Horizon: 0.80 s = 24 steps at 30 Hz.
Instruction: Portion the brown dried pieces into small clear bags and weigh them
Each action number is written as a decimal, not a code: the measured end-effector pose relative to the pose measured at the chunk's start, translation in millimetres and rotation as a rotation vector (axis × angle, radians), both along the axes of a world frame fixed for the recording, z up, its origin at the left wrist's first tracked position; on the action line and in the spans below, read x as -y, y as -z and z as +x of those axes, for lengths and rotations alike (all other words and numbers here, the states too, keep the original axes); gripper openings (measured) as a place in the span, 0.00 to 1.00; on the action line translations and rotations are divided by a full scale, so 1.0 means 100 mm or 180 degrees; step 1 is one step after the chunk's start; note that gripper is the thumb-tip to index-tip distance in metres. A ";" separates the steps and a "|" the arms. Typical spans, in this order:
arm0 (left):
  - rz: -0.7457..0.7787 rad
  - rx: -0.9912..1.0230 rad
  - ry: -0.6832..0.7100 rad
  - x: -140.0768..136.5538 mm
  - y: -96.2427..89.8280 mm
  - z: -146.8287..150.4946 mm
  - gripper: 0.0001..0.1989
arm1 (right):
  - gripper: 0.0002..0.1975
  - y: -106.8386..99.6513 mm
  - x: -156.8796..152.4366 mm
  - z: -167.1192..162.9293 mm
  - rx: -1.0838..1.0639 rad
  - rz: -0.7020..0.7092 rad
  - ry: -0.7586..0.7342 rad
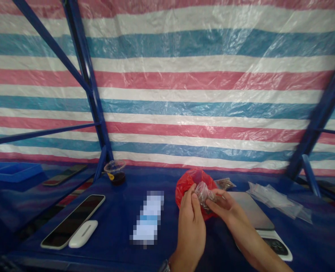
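Blue tabletop [122, 226] carries all items. A red plastic bag [187, 181] sits at centre, directly behind both hands. Left hand [191, 223] is partly closed, fingertips pinching the near edge of a small clear bag [203, 190]. Right hand [225, 206] is likewise closed on the same clear bag from the other side. The clear bag is held just above the tabletop, against the red bag's mouth; contents are indistinct. A scale [255, 213] lies just right of the right hand.

A makeshift stall: red, white and blue striped plastic tarpaulin wall [201, 94] on blue metal frame poles [84, 75], blue-covered table [119, 226].
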State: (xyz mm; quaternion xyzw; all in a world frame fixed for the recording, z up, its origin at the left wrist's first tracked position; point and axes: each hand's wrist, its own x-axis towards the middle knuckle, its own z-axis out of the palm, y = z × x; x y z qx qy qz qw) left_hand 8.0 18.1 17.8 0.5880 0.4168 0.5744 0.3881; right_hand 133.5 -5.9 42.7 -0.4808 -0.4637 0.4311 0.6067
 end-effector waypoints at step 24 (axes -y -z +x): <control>0.0599 -0.0274 0.0185 0.00 -0.18 -0.21 0.17 | 0.24 -0.03 0.04 0.04 0.0455 0.0512 0.0038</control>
